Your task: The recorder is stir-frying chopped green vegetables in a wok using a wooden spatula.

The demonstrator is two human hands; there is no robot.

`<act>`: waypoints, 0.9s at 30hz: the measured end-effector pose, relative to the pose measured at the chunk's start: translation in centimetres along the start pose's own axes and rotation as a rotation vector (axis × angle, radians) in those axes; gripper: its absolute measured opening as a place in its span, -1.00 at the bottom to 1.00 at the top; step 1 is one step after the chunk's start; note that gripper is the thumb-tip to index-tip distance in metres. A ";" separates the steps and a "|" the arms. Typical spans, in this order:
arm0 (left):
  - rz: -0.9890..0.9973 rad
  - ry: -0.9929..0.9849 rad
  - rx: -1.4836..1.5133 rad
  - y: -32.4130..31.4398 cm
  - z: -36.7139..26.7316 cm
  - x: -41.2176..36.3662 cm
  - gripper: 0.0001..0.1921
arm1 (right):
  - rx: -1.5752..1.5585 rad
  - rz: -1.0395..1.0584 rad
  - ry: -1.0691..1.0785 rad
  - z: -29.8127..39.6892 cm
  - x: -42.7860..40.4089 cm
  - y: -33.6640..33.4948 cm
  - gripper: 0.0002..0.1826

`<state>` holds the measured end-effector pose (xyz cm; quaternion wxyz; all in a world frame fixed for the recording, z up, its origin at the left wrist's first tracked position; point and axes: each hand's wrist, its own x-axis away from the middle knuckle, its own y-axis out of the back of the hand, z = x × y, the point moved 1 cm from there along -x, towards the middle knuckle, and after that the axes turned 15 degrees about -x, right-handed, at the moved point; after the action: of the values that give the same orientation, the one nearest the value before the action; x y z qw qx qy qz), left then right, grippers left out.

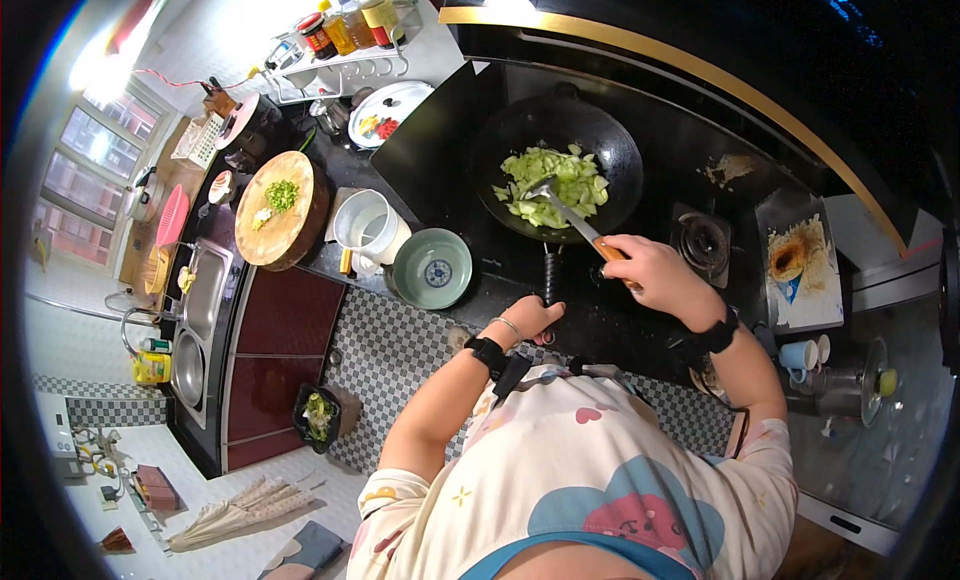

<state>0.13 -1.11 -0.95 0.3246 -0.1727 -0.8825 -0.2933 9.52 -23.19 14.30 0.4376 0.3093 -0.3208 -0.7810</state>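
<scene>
Chopped pale-green vegetable pieces (566, 171) lie in a black wok (615, 129) on the stove. My right hand (660, 276) grips the wooden handle of a metal spatula (574, 218), whose blade rests among the pieces. Closed around the end of the wok's dark ribbed handle (551, 268) is my left hand (525, 319), its thumb pointing right. A green ceramic bowl (409, 261) with a blue motif stands left of the wok, with nothing in it. Beside it is a translucent plastic measuring jug (367, 220).
A round wooden chopping block (251, 238) bears chopped greens (282, 196) and minced garlic-like bits. Further back are a white enamel lid (409, 99) and seasoning bottles (356, 24) on a shelf. A second burner (701, 238) lies to the right. The range hood's gold edge (667, 51) overhangs the stove.
</scene>
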 end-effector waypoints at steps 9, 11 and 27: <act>0.000 0.023 0.033 0.1 0.0 0.4 -0.44 | -0.221 -0.114 -0.110 4.8 0.8 4.6 -0.77; 0.002 0.011 0.026 0.0 -0.1 0.1 -0.44 | -0.194 -0.093 -0.133 3.9 0.4 2.8 -0.78; 0.009 0.009 0.005 0.3 -0.3 0.6 -0.45 | -0.122 -0.672 -0.378 -6.0 -3.6 9.2 -0.83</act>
<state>-0.02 -1.06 -0.24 0.3302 -0.1748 -0.8809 -0.2905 20.14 -25.17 18.55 0.1084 0.2213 -0.2295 -0.9416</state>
